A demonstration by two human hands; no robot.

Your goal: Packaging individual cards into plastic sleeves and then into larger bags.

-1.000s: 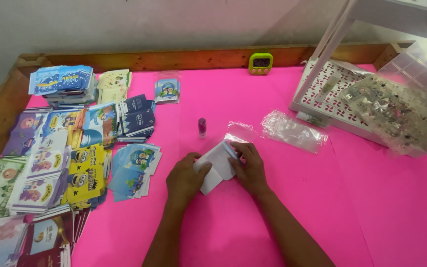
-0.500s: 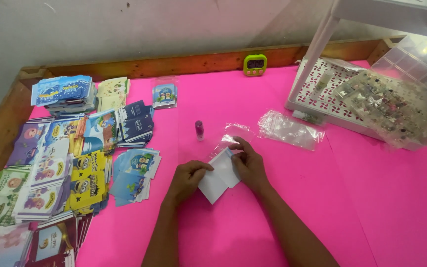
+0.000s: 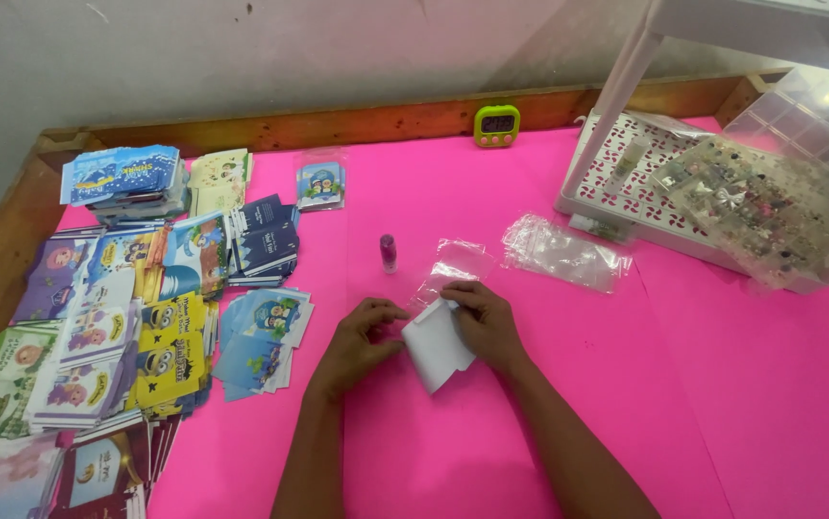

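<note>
On the pink table top (image 3: 703, 384) both of my hands grip a small white card (image 3: 437, 351). My left hand (image 3: 357, 341) pinches its left edge and my right hand (image 3: 484, 322) holds its upper right side. The card's top end lies at the mouth of a small clear plastic sleeve (image 3: 450, 266) that stretches away from my fingers. A tiny bottle with a purple cap (image 3: 388, 252) stands upright just beyond my left hand.
Stacks of colourful printed cards (image 3: 136, 327) cover the table's left side. A pile of clear plastic bags (image 3: 565, 252) lies to the right of the sleeve. A white perforated rack (image 3: 645, 183) with a bag of trinkets stands at the right. A small green timer (image 3: 497, 124) leans against the wooden rim.
The view has shifted slightly. My hands stay on the white card, which now sits more upright with its top end closer to the clear sleeve.
</note>
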